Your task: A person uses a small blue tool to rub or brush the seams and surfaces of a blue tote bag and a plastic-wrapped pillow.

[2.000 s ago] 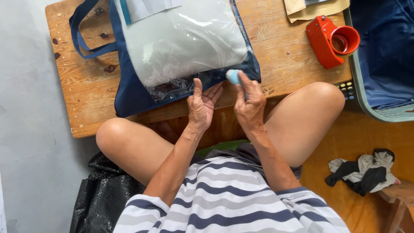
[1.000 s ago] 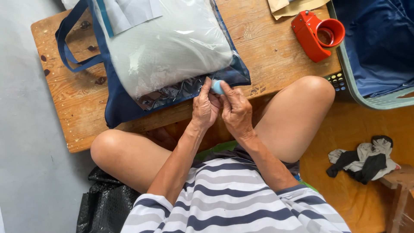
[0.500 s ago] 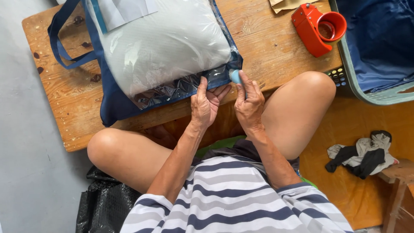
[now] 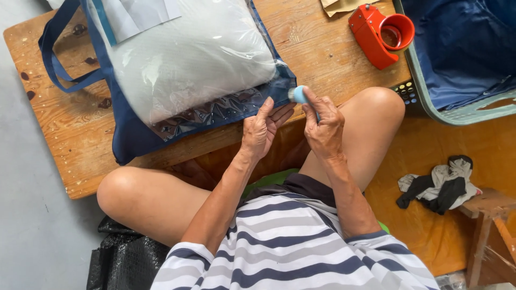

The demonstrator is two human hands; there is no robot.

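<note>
Red tape dispenser on wooden table, up and right of the fingers. Green basket with blue cloth, far right. Crumpled rag on orange floor, lower right. Black plastic sheet, lower left.

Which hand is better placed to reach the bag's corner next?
Probably the right hand: it holds the small light-blue object right beside the navy zippered bag corner. The left hand sits open, lower down.
</note>
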